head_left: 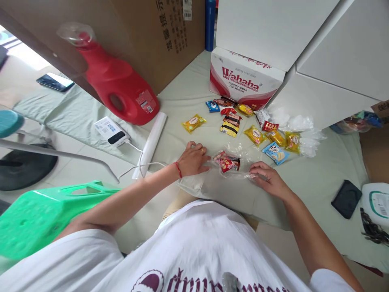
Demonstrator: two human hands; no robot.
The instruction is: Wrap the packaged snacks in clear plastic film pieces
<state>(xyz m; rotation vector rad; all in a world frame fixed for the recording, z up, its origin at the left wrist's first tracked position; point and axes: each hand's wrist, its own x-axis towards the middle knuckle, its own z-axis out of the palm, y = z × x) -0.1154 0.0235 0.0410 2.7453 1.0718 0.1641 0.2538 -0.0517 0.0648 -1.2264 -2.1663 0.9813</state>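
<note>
A clear plastic bag (234, 156) lies near the front edge of the cloth-covered surface, with a red flowered snack packet (224, 161) and a dark red wrapper inside it. My left hand (194, 159), a red cord on its wrist, is closed at the bag's left edge. On the other side, my right hand (267, 178) pinches the bag's right edge between thumb and fingers. Just beyond the bag are several small wrapped snacks, among them a yellow packet (193, 123), another yellow packet (254, 135) and a light blue packet (275, 153).
Behind the snacks stands a Wahaha water carton (243, 79). Crumpled clear bags (310, 140) lie right of the snacks. To the left are a red jug (121, 81), a white roll (153, 140), a white device (112, 130) with a cable, and a green plastic stool (45, 215).
</note>
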